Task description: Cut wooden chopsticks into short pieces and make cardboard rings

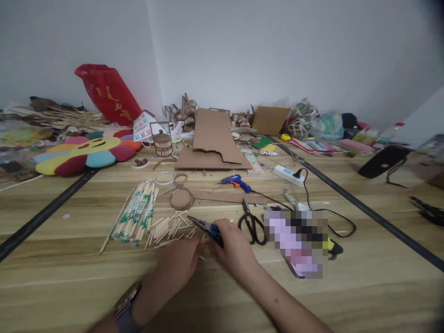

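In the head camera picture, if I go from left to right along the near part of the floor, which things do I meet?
Wrapped chopsticks → cut wooden sticks → left hand → pliers, held in the right hand → black scissors → blurred phone.

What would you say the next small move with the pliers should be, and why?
Probably swing the pliers left toward the cut stick pieces: the right hand grips them, nose pointing at that pile, while the left hand rests beside it.
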A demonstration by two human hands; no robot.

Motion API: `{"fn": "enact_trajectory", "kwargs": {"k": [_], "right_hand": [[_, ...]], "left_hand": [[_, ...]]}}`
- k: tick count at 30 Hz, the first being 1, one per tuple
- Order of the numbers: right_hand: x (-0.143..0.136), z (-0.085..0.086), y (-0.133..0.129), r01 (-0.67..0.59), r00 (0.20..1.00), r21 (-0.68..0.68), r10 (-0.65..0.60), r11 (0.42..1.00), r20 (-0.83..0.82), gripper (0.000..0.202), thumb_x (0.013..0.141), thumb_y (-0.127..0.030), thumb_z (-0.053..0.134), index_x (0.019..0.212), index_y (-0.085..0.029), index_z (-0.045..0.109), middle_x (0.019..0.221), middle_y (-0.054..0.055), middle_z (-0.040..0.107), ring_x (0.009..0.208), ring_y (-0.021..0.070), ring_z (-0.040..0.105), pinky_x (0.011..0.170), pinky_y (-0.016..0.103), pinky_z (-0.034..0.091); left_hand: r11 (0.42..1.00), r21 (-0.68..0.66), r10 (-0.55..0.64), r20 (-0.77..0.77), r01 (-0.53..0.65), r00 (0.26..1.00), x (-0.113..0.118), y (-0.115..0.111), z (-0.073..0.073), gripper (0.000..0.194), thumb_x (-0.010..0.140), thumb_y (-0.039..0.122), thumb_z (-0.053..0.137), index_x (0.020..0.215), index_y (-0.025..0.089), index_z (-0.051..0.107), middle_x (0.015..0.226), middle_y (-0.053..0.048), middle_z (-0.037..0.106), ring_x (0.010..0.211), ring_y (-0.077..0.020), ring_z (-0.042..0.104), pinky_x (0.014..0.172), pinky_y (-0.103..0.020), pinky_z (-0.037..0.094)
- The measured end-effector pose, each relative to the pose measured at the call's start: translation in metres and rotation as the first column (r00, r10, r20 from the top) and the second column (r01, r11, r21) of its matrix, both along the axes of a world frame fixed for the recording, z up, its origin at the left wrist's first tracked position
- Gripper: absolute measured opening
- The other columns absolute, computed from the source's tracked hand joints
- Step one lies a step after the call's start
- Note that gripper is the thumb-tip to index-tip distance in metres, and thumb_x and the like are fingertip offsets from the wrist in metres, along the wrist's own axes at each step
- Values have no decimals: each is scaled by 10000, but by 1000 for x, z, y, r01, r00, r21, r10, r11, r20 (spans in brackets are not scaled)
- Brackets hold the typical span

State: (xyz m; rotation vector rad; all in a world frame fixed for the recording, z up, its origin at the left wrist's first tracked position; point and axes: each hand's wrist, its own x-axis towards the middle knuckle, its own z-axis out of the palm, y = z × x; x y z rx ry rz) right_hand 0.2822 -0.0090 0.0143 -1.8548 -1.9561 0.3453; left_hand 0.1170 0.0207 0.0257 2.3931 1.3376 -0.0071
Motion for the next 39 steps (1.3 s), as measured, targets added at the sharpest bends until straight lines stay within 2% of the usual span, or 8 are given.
{"fn": "enact_trajectory", "kwargs": {"k": [4, 9, 13, 17, 21, 25, 31, 39], "right_hand": [[-5, 2, -2, 13, 999, -3, -13, 1000, 31, 153, 822, -163, 609, 968, -198, 577, 963, 74, 641, 891, 245, 593, 731, 309, 400], [-7, 0, -2, 10, 998, 28, -12, 1000, 58, 158, 792, -149, 616, 940, -196, 586, 960, 82, 637, 898, 261, 574, 750, 332, 393], [8, -3, 5, -76, 975, 79, 91, 994, -204, 156, 781, -116, 585, 914, -194, 560, 912, 47, 614, 863, 211, 558, 749, 298, 398], [22, 0, 12, -124, 851, 58, 136, 991, -507, 53, 822, -222, 563, 822, -201, 515, 754, -13, 544, 716, 155, 503, 662, 255, 387], [24, 3, 12, -76, 758, 89, 116, 993, -642, 95, 846, -291, 540, 843, -199, 517, 767, -11, 549, 713, 144, 505, 670, 249, 408], [16, 2, 7, -35, 793, 161, 125, 986, -596, 64, 841, -266, 521, 828, -204, 519, 728, -16, 549, 663, 137, 501, 622, 235, 402], [3, -3, 0, -97, 831, 170, 174, 981, -529, 56, 792, -168, 513, 821, -202, 547, 747, -2, 590, 688, 147, 534, 628, 234, 402], [-2, -5, 1, -64, 761, 90, 107, 994, -639, 208, 711, -132, 544, 895, -183, 625, 769, -4, 649, 712, 152, 586, 643, 233, 431]], "left_hand": [[1000, -4, -10, 0, 10, 1000, 3, -1, 3, 363, 929, 195, 318, 1130, 167, 619, 994, -197, 735, 925, -342, 698, 754, -407, 477], [1000, -22, 12, 6, -12, 1000, 6, -1, -4, 360, 903, 150, 323, 1116, 162, 612, 976, -186, 726, 913, -326, 686, 755, -390, 458], [995, -83, -29, 257, 52, 966, -3, 2, -7, 260, 928, 262, 371, 944, 211, 625, 873, -111, 716, 819, -273, 655, 698, -330, 428], [946, -254, -50, 503, 203, 863, -13, 8, 0, 339, 945, 442, 393, 771, 216, 577, 670, -20, 614, 654, -192, 565, 614, -271, 389], [849, -481, 151, 620, 220, 770, -15, 13, 0, 404, 925, 560, 367, 828, 202, 529, 619, 18, 569, 561, -150, 528, 561, -254, 407], [823, -555, 306, 615, 123, 726, -11, 16, -7, 442, 878, 611, 399, 815, 192, 529, 638, -5, 624, 583, -161, 578, 578, -271, 434], [823, -556, 297, 599, 119, 744, -8, 14, -10, 413, 850, 599, 451, 727, 209, 503, 673, -15, 655, 638, -174, 607, 597, -272, 443], [833, -537, 254, 586, 134, 769, -8, 13, -14, 422, 880, 577, 447, 760, 191, 567, 698, -9, 623, 673, -175, 593, 614, -263, 446]]}}
